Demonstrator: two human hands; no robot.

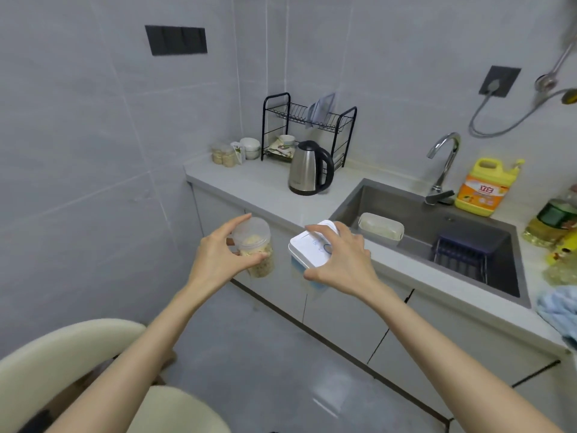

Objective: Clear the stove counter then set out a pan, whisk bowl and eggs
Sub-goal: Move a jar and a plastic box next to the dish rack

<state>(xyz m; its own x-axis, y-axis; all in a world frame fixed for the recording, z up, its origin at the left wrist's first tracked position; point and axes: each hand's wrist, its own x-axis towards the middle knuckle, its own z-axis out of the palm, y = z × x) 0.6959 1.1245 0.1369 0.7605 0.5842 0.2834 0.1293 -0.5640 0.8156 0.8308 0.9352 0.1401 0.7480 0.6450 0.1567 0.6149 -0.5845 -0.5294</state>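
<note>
From the head view, your left hand (218, 254) holds a round jar (254, 248) up in the air, just in front of the near edge of the table (249, 185). Your fingers (256, 260) curl round its side and your thumb sits up by the lid, so it cannot slip. The jar is clear, smooth plastic with pale crumbly bits inside.

Your right hand (343, 260) holds a white box (312, 248) from above. The fingers are spread wide over the flat lid and the thumb hooks the near corner. The box has round corners. Its lower part is blurry, so I cannot tell what is in it.

I think you are carrying both away from the stove to make room, with one thing in each hand to save a trip.

Far on the table are more small jars (223, 156), so that may be where yours belong. Next to them stand a black wire rack (309, 129) and a shiny metal kettle (309, 168). To the right is a grey steel sink (362, 195) with a pale tub (381, 226) in it.

No stove, pan or eggs show here, and I cannot pick out a whisk bowl.
</note>
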